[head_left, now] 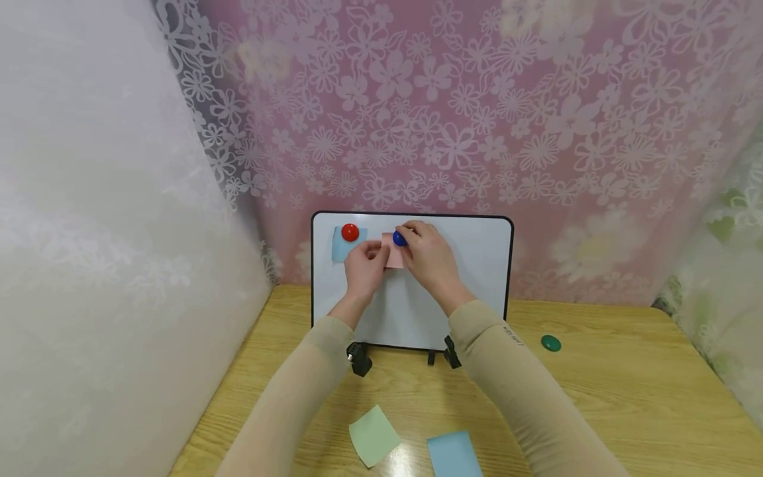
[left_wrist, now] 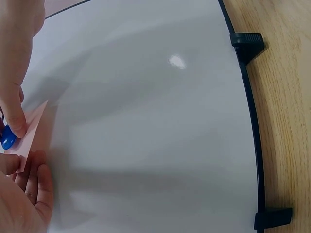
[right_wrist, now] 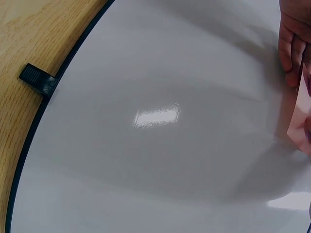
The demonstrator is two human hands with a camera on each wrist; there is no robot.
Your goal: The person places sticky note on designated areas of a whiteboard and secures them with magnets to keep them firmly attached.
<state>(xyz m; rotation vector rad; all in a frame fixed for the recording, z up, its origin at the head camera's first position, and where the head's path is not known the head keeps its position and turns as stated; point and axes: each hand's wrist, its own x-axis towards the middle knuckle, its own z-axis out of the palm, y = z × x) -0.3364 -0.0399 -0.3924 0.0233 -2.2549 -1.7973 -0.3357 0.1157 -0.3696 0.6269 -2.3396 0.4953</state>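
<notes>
My left hand (head_left: 365,271) pinches a pink sticky note (head_left: 393,258) by its left edge, in front of the upper middle of a whiteboard (head_left: 483,265). Between the fingers of my right hand (head_left: 433,260) is a round blue magnet (head_left: 399,239), held at the top of that note. The left wrist view shows the magnet (left_wrist: 8,138) on the note's face and the note's lower edge (left_wrist: 35,131) standing off the board. Left of the hands, a red magnet (head_left: 350,232) sits on a blue sticky note (head_left: 338,248) on the board.
A green magnet (head_left: 551,343) lies on the wooden table (head_left: 608,371) to the right. Nearer to me are a green sticky note (head_left: 374,437) and another blue sticky note (head_left: 455,456). Black feet (head_left: 431,358) support the board, and a flowered curtain (head_left: 417,132) hangs behind it.
</notes>
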